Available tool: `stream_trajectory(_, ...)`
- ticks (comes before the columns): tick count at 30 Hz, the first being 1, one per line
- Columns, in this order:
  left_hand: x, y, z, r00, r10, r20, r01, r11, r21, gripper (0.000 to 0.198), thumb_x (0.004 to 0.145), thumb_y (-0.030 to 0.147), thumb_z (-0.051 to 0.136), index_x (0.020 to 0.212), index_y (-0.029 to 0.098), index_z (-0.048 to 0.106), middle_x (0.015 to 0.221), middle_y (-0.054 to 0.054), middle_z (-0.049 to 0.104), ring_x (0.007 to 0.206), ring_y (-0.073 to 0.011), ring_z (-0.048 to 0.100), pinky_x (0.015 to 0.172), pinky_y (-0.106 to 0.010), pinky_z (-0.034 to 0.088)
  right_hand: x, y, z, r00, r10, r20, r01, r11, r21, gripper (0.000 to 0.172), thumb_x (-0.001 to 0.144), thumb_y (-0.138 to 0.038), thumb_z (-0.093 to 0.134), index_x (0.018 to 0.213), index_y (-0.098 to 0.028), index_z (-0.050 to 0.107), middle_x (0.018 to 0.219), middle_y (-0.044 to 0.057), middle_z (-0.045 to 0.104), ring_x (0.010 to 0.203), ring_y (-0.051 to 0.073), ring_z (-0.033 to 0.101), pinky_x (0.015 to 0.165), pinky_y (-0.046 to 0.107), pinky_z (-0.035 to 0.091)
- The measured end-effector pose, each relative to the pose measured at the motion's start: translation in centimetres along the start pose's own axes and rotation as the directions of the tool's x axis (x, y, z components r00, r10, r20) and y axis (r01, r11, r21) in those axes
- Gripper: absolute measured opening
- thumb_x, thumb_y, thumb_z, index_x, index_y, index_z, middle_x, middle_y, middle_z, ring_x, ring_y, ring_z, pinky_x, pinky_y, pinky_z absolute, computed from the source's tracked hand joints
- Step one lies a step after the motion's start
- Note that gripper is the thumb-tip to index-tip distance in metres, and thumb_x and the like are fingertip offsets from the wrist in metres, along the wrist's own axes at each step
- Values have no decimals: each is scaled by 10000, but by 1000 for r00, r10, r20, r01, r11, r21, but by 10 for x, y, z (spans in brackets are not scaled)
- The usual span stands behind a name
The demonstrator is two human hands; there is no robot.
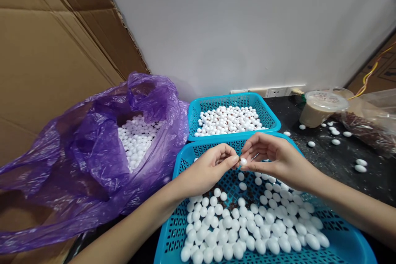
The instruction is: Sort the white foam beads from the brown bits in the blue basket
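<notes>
Over the near blue basket [167, 231], my two hands meet at the fingertips. My right hand [275, 156] pinches a small white egg-shaped piece [243, 161] between thumb and fingers. My left hand [213, 165] is closed at its left, thumb and index finger pressed on a tiny brown bit [239, 159] that touches the white piece. Several white pieces [227, 222] lie in the near basket, with dark brown bits among them. Behind it, a second blue basket [272, 121] holds several more white pieces with reddish-brown bits.
At the left, a purple plastic bag [102, 140] holds several white pieces, beside cardboard [55, 57]. On the black table [324, 165] at the right are loose white pieces, a lidded drink cup [318, 111] and a clear bag of brown bits [368, 132]. Wall sockets [276, 92] are behind.
</notes>
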State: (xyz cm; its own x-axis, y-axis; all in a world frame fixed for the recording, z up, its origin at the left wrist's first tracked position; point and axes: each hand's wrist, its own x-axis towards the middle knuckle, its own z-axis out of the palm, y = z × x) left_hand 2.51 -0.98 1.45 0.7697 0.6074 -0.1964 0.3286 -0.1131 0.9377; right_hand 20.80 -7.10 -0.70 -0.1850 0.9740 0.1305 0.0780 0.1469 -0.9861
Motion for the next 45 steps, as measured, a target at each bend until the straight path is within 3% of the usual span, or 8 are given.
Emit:
stream_trajectory(8, 1, 1, 1, 1000, -11, 3, 11, 1000, -10, 153, 865, 301, 449, 829, 158, 487, 826, -4, 522, 796, -128, 498, 741, -262, 379, -1, 3, 1, 1000, 23, 12, -24, 999, 44, 280, 728, -269, 694, 873, -203, 464, 850, 48, 647, 777, 173, 646, 724, 333, 560)
stream_trajectory(45, -1, 2, 1, 998, -54, 24, 50, 992, 118, 182, 861, 341, 448, 852, 168, 504, 841, -4, 532, 778, -140, 489, 701, -264, 374, -2, 6, 1, 998, -28, 52, 28, 1000, 2, 247, 741, -257, 681, 878, -208, 481, 813, 21, 646, 727, 148, 631, 682, 298, 540)
